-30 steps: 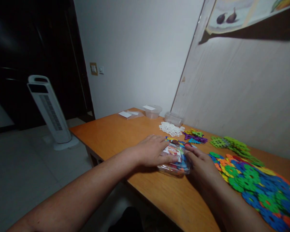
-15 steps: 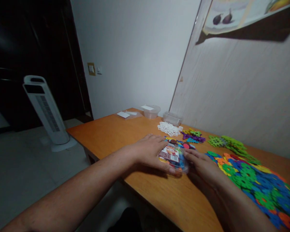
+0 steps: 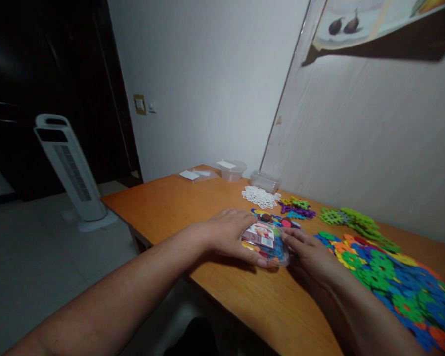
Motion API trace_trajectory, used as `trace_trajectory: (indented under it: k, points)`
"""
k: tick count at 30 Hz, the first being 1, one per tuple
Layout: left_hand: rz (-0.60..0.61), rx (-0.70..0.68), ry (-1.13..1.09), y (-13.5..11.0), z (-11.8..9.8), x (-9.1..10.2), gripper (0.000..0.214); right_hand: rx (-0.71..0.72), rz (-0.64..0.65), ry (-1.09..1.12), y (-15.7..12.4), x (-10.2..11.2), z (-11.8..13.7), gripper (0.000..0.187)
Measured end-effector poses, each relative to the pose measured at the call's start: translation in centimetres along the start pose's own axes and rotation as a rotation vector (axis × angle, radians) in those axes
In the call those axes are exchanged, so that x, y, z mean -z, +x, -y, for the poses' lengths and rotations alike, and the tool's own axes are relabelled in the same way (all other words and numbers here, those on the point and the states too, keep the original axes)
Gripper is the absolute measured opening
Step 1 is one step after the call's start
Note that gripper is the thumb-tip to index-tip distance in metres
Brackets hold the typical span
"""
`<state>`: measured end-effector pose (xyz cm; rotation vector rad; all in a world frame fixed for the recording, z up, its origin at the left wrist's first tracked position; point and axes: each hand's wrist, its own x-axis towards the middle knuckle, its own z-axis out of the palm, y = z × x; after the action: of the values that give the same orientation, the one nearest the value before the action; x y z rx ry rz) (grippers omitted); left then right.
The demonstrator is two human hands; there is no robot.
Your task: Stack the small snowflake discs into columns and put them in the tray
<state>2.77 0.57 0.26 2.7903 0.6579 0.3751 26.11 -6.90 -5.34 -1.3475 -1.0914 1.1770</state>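
Clear rectangular plastic box point(image 3: 277, 241), seemingly filled, is sitting just below centre; left hand point(image 3: 230, 235) and right hand point(image 3: 307, 247), half-curled, are clasping its sides; multicoloured plastic discs point(image 3: 383, 269) are lying loose lower right.

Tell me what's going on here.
A person's left grip holds a clear box from its left side, while the right grip is at the right edge. Bright contents show through, and a printed label is on top. It is over the table; whether it rests there is hard to tell. A heap of bright pieces lies to the right.
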Motion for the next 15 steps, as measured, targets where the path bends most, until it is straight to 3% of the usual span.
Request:
trace_trajectory:
  k: [7,12,15]
  points:
    - [-0.044,0.009,-0.018,0.0,0.3,-0.4,0.085,0.057,-0.068,-0.087,0.4,0.0,-0.5,0.052]
    - [-0.044,0.004,-0.013,0.0,0.3,-0.3,0.088,0.319,-0.239,-0.269,0.2,-1.0,-0.9,0.051]
    - [-0.031,-0.006,-0.016,0.1,0.4,-0.3,0.086,0.468,-0.211,-0.501,-0.4,-1.6,-0.6,0.053]
